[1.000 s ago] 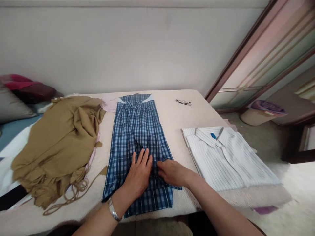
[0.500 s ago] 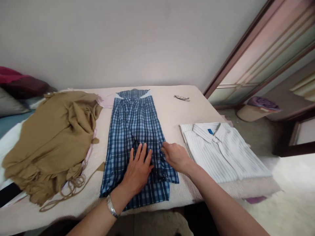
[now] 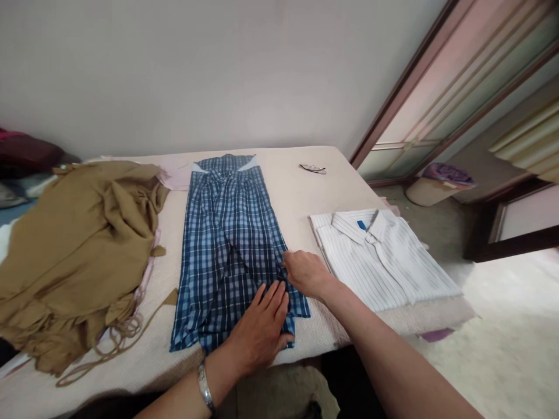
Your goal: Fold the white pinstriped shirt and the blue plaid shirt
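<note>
A blue checked shirt (image 3: 227, 233) lies lengthwise and partly folded on the cream bed cover (image 3: 301, 198). My left hand (image 3: 262, 329), with a metal bracelet at the wrist, rests flat with fingers stretched on the shirt's near right corner. My right hand (image 3: 305, 272) sits at the shirt's right edge, fingers curled down against the cloth; whether it pinches the fabric is hidden.
A crumpled tan garment (image 3: 78, 256) with loose cords lies at the left. At the right sits a folded white striped shirt (image 3: 384, 259). Glasses (image 3: 312, 169) lie near the far edge. A round basket (image 3: 432, 186) stands on the floor by glass doors.
My left hand slid down and to the right toward the shirt's near corner. My right hand moved from the shirt's middle out to its right edge. The view shifted slightly.
</note>
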`<act>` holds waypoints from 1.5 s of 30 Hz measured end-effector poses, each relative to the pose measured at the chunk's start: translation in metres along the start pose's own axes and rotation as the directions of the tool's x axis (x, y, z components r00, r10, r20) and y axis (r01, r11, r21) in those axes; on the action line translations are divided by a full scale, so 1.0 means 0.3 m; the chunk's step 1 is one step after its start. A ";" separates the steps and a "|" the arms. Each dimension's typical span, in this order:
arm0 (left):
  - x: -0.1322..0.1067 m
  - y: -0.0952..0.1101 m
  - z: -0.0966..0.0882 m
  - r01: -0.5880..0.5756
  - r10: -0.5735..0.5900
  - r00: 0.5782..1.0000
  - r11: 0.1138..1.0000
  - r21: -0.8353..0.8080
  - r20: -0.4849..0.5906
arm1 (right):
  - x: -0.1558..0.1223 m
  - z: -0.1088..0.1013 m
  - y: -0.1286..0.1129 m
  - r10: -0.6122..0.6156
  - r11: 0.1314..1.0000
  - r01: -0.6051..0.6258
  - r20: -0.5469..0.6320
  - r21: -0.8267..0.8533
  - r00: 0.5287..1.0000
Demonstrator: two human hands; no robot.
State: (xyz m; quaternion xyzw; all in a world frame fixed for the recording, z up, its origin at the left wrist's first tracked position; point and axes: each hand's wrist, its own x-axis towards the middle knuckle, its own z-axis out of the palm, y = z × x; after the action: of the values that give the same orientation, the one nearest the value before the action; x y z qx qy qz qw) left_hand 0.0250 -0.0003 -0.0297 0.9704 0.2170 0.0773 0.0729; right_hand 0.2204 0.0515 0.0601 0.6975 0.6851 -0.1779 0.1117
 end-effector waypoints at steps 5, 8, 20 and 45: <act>-0.003 0.003 0.007 -0.002 0.002 1.000 1.000 0.015 -0.020 | 0.012 0.024 -0.008 -0.048 0.999 0.049 0.097 -0.006 0.994; -0.003 0.003 0.011 -0.001 0.001 1.000 1.000 0.025 -0.029 | 0.020 0.038 -0.010 -0.043 0.999 0.044 0.111 -0.004 0.993; -0.004 0.009 -0.002 0.009 -0.006 0.999 0.999 0.054 -0.043 | 0.015 0.034 -0.017 -0.053 0.999 0.053 0.107 0.001 0.993; 0.075 -0.092 0.349 0.106 0.281 0.750 0.842 0.529 -0.598 | 0.050 0.137 0.006 -0.093 0.992 0.098 0.065 -0.076 0.994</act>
State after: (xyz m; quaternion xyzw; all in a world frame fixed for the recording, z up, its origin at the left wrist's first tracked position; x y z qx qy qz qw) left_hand 0.0530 0.0228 -0.1343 0.8710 0.1933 0.3521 -0.2830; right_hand 0.2182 0.0489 0.0164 0.6533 0.7203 -0.1772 0.1514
